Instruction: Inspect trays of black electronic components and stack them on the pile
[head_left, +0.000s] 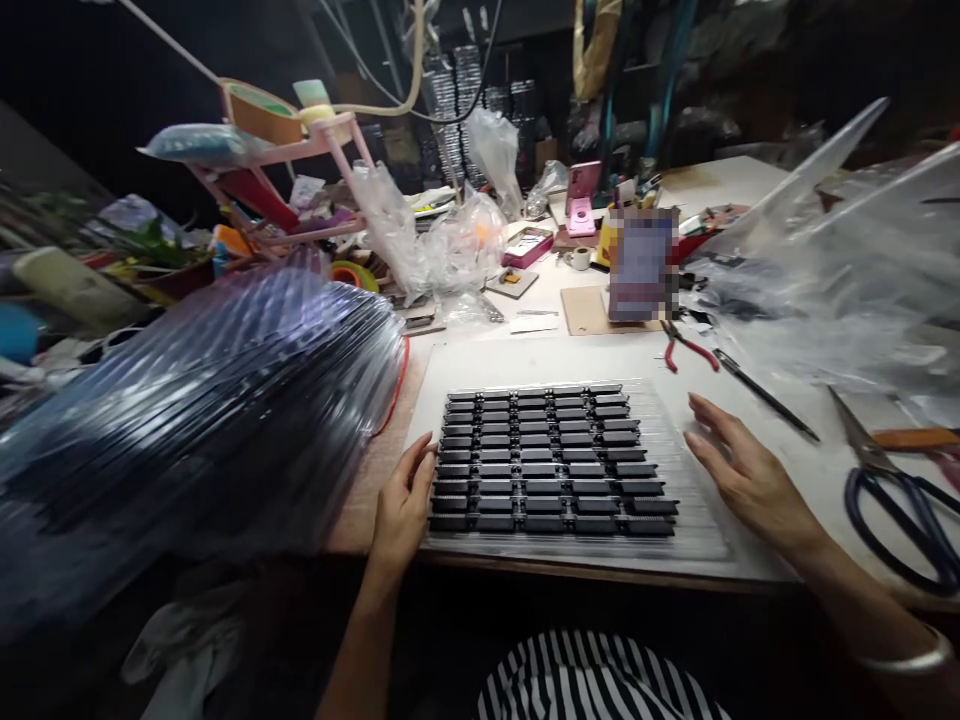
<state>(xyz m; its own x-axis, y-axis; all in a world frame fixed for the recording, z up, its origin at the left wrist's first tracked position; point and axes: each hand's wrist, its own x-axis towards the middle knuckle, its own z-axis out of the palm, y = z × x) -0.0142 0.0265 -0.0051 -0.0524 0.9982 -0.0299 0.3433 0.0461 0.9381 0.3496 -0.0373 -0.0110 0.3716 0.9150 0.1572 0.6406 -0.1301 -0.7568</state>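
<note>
Rows of black ribbed strip-like pieces [555, 470] lie side by side on a clear ridged plastic sheet [694, 510]; I cannot make out what kind of parts they are. At the left ends of the rows is my left hand [405, 505], fingers slightly bent and thumb apart, at or touching the edge. My right hand [739, 480] is held just beyond the sheet's right side, palm inward with fingers stretched out and nothing in it. Under the sheet lies a white board [510, 355].
To the left is a large stack of plastic-wrapped dark strips [225, 400]. Scissors [892, 500], a black pen [765, 395] and red-handled pliers [686, 350] lie to the right. Clear plastic bags [840, 290] pile beyond them. A pink phone [583, 195] stands at the back.
</note>
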